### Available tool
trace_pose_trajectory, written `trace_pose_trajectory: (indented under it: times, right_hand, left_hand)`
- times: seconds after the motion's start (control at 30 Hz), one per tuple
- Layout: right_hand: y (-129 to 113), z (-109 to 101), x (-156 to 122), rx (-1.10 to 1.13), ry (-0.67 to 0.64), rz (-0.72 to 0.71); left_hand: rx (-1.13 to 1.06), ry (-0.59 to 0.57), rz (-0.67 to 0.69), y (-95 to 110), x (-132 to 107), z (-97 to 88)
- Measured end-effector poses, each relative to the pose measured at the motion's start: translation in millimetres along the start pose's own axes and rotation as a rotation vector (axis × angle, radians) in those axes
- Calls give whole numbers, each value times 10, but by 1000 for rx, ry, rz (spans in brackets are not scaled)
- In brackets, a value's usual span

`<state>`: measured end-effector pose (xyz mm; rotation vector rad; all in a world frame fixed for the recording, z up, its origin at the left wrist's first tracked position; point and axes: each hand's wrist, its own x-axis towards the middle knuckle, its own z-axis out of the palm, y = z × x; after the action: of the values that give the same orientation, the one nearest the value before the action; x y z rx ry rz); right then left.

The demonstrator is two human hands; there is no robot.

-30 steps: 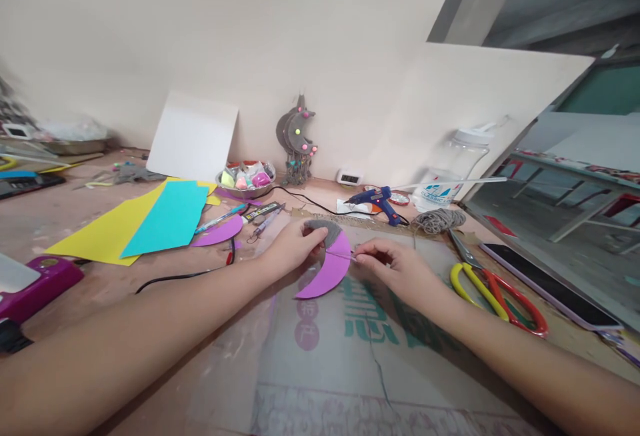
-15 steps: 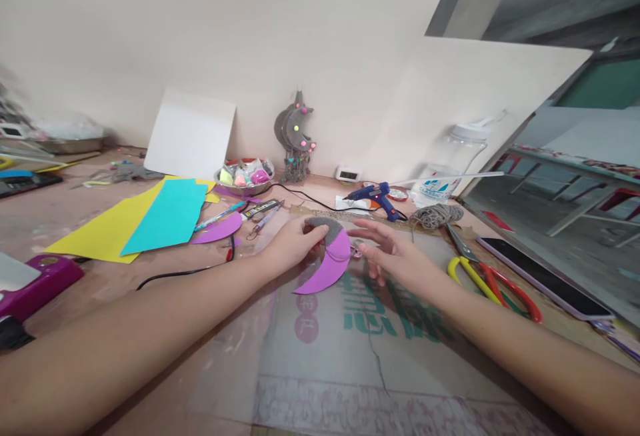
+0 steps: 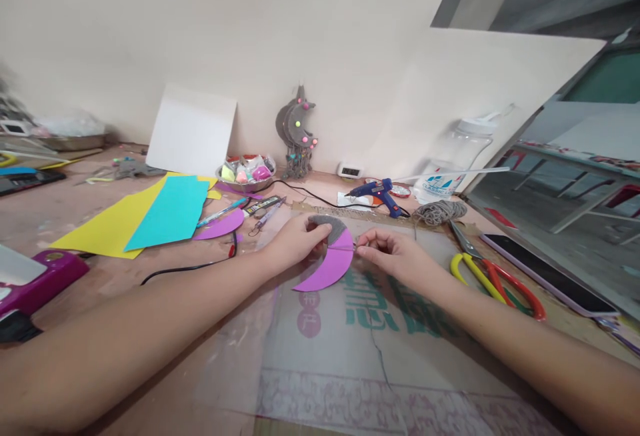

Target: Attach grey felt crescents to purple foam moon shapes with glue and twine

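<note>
My left hand (image 3: 299,239) pinches the upper part of a purple crescent moon cutout (image 3: 327,266), its thumb lying on top. Grey yarn (image 3: 334,226) covers the crescent's upper end, and the lower part is bare purple. At the crescent's right edge, my right hand (image 3: 387,253) has thumb and fingertips pinched together on the grey yarn, where a strand crosses the purple face. Under both hands lies a clear plastic sheet (image 3: 295,356) over printed lettering. A loose thread (image 3: 379,349) rests on it, nearer to me.
Scissors (image 3: 493,279) and a phone (image 3: 547,273) lie right. Behind the hands are a blue glue gun (image 3: 377,195), a yarn bundle (image 3: 440,212) and a plastic bottle (image 3: 455,163). Blue (image 3: 170,213) and yellow sheets (image 3: 107,223) lie left. A finished moon ornament (image 3: 297,129) hangs on the wall.
My right hand's fingers have gone from spread to pinched together at the crescent's right edge. The strand now runs straighter across the purple face. My left hand keeps its hold.
</note>
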<state>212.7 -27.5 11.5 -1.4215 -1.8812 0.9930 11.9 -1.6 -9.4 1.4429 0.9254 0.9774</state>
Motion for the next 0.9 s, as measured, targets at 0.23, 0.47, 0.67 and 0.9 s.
trace_pose_trajectory:
  times: [0.23, 0.47, 0.67, 0.9]
  right_hand:
    - [76, -12, 50, -66, 34, 7]
    - [40, -9, 51, -99, 50, -28]
    - [46, -14, 51, -76, 74, -30]
    - [104, -34, 60, -77, 73, -43]
  left_hand:
    - [36, -46, 36, 12, 5, 2]
    - [-35, -77, 19, -20, -4, 5]
    - [84, -67, 27, 13, 10, -7]
    - [55, -96, 61, -5, 6, -3]
